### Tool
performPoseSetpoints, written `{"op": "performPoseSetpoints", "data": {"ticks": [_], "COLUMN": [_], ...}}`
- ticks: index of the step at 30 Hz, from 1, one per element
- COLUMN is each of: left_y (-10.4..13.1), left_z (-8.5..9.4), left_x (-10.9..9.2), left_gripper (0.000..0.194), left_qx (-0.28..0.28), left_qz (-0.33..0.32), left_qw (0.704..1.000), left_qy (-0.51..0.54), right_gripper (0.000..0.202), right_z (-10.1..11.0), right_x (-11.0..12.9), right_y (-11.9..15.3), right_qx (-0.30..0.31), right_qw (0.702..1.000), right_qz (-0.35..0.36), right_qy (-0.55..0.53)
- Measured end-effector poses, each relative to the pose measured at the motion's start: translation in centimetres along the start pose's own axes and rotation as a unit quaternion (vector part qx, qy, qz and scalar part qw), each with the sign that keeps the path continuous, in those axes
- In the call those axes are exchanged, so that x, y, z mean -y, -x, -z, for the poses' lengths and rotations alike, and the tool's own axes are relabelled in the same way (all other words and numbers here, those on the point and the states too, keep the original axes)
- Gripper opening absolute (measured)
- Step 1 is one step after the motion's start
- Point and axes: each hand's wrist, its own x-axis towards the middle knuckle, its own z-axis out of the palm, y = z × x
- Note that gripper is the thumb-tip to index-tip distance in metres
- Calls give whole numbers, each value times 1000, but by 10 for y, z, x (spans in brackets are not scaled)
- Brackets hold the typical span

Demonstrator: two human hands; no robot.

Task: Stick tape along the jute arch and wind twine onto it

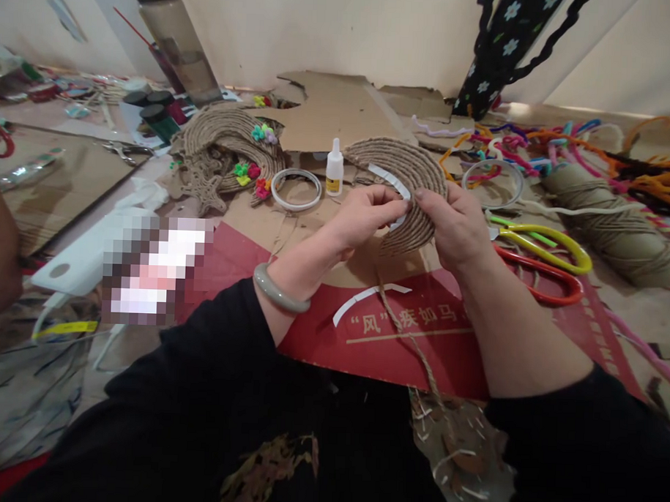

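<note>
Fingers (390,211) of the left hand (362,217) and right hand (461,230) pinch the curved rope piece (409,157), and a hard tug could pull the white strip (391,179) loose.

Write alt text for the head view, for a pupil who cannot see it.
The left hand and right hand hold a brown cord crescent, a white strip along its inner edge, over red-and-brown cardboard. A white bottle stands beyond; yellow-and-red scissors lie to the right.

Apparently “风”疾如马 on red cardboard (321,347)
</note>
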Motion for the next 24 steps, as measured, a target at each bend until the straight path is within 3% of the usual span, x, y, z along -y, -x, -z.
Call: {"op": "performPoseSetpoints", "data": {"ticks": [7, 14, 24], "left_y": [2, 3, 4], "left_z": [1, 4, 3], "left_x": [-2, -2, 0], "left_gripper": [21, 13, 13], "left_qx": [12, 57, 42], "left_qz": [30, 8, 2], "left_qw": [999, 998, 999], "left_qy": [3, 8, -16], "right_gripper": [14, 21, 23], "right_z": [0, 2, 3], "right_x": [6, 9, 9], "right_y": [1, 0, -2], "right_qx": [3, 5, 4], "right_qw": [1000, 1000, 1000], "right_qz": [-1, -3, -16], "right_qy": [-25, -27, -20]}}
